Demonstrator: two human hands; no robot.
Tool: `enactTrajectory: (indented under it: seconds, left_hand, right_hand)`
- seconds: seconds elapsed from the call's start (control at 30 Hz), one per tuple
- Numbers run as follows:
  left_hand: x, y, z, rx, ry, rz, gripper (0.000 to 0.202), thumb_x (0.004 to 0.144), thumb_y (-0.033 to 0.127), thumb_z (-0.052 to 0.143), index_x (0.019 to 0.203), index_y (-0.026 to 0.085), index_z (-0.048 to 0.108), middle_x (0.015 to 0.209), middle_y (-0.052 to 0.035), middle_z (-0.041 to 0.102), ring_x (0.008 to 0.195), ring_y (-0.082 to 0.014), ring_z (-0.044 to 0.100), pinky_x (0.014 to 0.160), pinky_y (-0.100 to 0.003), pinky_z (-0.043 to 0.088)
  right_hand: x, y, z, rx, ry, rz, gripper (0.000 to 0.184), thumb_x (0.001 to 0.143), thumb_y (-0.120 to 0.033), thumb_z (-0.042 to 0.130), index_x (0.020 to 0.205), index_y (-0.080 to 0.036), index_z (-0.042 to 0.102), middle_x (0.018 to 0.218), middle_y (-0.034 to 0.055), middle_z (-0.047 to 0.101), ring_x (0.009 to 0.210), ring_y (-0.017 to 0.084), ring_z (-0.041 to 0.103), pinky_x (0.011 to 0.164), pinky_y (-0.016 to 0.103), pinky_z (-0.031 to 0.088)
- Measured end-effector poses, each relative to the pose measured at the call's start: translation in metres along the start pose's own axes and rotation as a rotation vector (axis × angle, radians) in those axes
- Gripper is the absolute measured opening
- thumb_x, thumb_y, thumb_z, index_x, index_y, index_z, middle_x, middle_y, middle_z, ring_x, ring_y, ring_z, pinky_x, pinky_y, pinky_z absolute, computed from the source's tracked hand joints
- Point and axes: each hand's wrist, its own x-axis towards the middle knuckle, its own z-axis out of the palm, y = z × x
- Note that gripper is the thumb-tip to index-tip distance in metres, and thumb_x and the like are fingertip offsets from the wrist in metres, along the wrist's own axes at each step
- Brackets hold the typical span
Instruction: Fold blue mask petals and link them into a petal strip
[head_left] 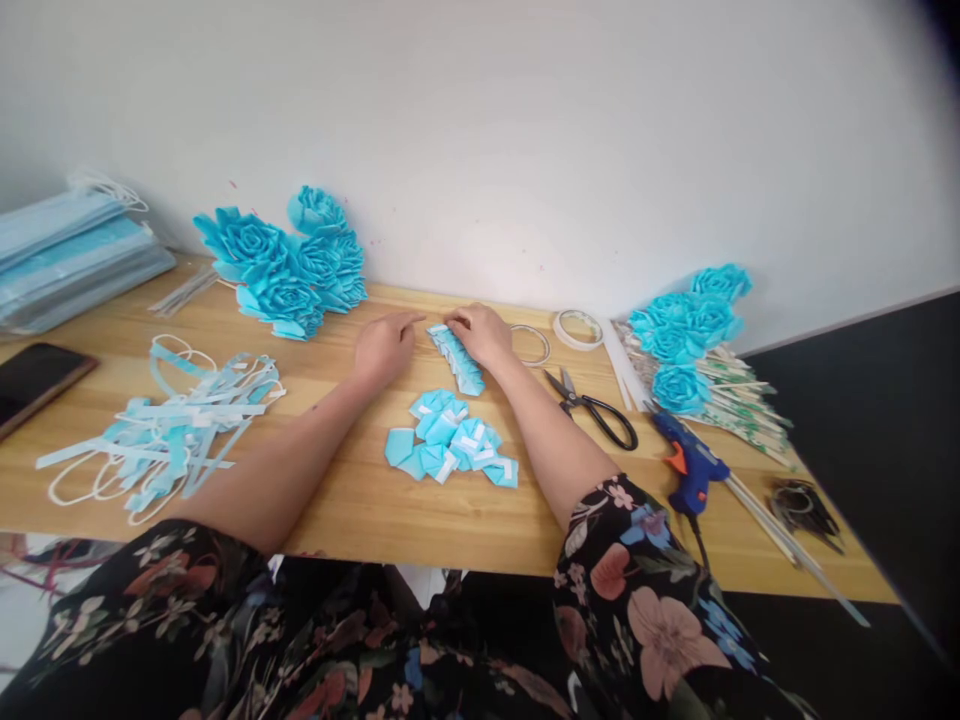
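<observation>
Both my hands rest at the far middle of a wooden table (360, 500). My right hand (480, 335) lies with its fingers curled on the far end of a strip of folded blue pieces (457, 360). My left hand (384, 345) sits just left of the strip, fingers loosely bent, one fingertip reaching toward it and holding nothing. A small heap of folded blue petals with white tape tabs (450, 445) lies nearer to me, between my forearms.
Blue paper roses (289, 265) lie against the wall, more on sticks (690, 330) at right. Cut strips and ear loops (165, 425) left, stacked face masks (71, 255), phone (34, 380). Scissors (596, 410), tape rolls (577, 328), blue glue gun (694, 465) right.
</observation>
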Motion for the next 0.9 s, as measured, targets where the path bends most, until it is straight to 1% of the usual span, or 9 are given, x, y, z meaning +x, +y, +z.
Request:
enactTrajectory:
  seconds: [0.07,0.17,0.33,0.4,0.5,0.57,0.67,0.77,0.9]
  left_hand:
    - [0.0010,0.0002,0.0006,0.005,-0.004,0.004,0.044,0.091,0.018,0.042,0.125,0.019,0.070,0.129,-0.0061,0.068,0.118,-0.0233,0.064,0.101,-0.033,0.047]
    - [0.0022,-0.0003,0.0014,0.025,-0.021,0.005,0.044,0.090,0.020,0.044,0.126,0.019,0.069,0.129,-0.0066,0.068,0.118,-0.0236,0.064,0.101,-0.032,0.047]
    - [0.0036,-0.0016,0.0005,0.046,-0.043,0.031,0.041,0.093,0.029,0.044,0.123,0.018,0.071,0.127,-0.0085,0.070,0.117,-0.0242,0.064,0.097,-0.031,0.047]
    - [0.0045,-0.0025,-0.0002,0.065,-0.052,0.047,0.041,0.095,0.032,0.043,0.118,0.019,0.073,0.122,-0.0084,0.072,0.112,-0.0243,0.066,0.093,-0.031,0.048]
    - [0.0059,-0.0039,-0.0005,0.103,-0.082,0.074,0.041,0.096,0.036,0.041,0.106,0.019,0.077,0.108,-0.0088,0.076,0.099,-0.0237,0.068,0.082,-0.030,0.047]
    - [0.0064,-0.0042,-0.0004,0.116,-0.098,0.085,0.041,0.095,0.038,0.042,0.102,0.019,0.078,0.100,-0.0088,0.076,0.094,-0.0231,0.067,0.078,-0.029,0.047]
    - [0.0059,-0.0032,-0.0006,0.107,-0.103,0.094,0.037,0.093,0.038,0.047,0.107,0.020,0.077,0.105,-0.0080,0.076,0.095,-0.0225,0.067,0.081,-0.029,0.046]
    - [0.0047,-0.0009,-0.0020,0.110,-0.106,0.108,0.035,0.090,0.035,0.051,0.109,0.021,0.077,0.109,-0.0073,0.076,0.097,-0.0227,0.067,0.082,-0.029,0.046]
    - [0.0034,0.0028,-0.0051,0.140,-0.119,0.117,0.031,0.088,0.033,0.053,0.102,0.022,0.078,0.096,-0.0062,0.077,0.088,-0.0225,0.067,0.077,-0.029,0.046]
  right_hand:
    - [0.0008,-0.0013,0.0009,-0.021,-0.004,-0.005,0.020,0.091,-0.032,0.057,0.096,-0.025,0.075,0.102,0.0058,0.071,0.097,0.024,0.063,0.076,0.032,0.046]
    - [0.0009,-0.0004,0.0021,-0.023,-0.006,-0.029,0.016,0.090,-0.030,0.058,0.091,-0.024,0.074,0.101,0.0055,0.071,0.097,0.022,0.061,0.077,0.031,0.045]
    - [-0.0007,0.0027,0.0028,0.019,0.005,-0.083,0.019,0.093,-0.029,0.054,0.094,-0.022,0.071,0.100,0.0050,0.072,0.097,0.021,0.061,0.079,0.030,0.044]
    - [-0.0011,0.0027,0.0033,0.045,0.006,-0.068,0.020,0.093,-0.031,0.052,0.096,-0.022,0.070,0.099,0.0048,0.073,0.096,0.021,0.062,0.077,0.030,0.044]
    - [-0.0017,0.0021,0.0040,0.090,0.013,-0.059,0.021,0.094,-0.032,0.051,0.099,-0.023,0.069,0.100,0.0038,0.074,0.094,0.020,0.064,0.076,0.029,0.044]
    - [-0.0023,0.0016,0.0040,0.129,0.012,-0.071,0.020,0.094,-0.032,0.051,0.099,-0.023,0.069,0.098,0.0024,0.074,0.092,0.019,0.065,0.077,0.028,0.044]
    - [-0.0034,0.0012,0.0032,0.215,0.003,-0.081,0.021,0.095,-0.032,0.050,0.099,-0.023,0.068,0.093,0.0003,0.075,0.086,0.017,0.066,0.076,0.027,0.044]
    - [-0.0038,0.0017,0.0024,0.307,-0.007,-0.082,0.026,0.096,-0.030,0.045,0.106,-0.023,0.068,0.093,0.0000,0.075,0.083,0.016,0.066,0.075,0.026,0.045]
    - [-0.0023,0.0043,0.0039,0.368,-0.025,-0.092,0.030,0.096,-0.030,0.044,0.111,-0.022,0.069,0.095,0.0004,0.075,0.082,0.015,0.066,0.075,0.025,0.046]
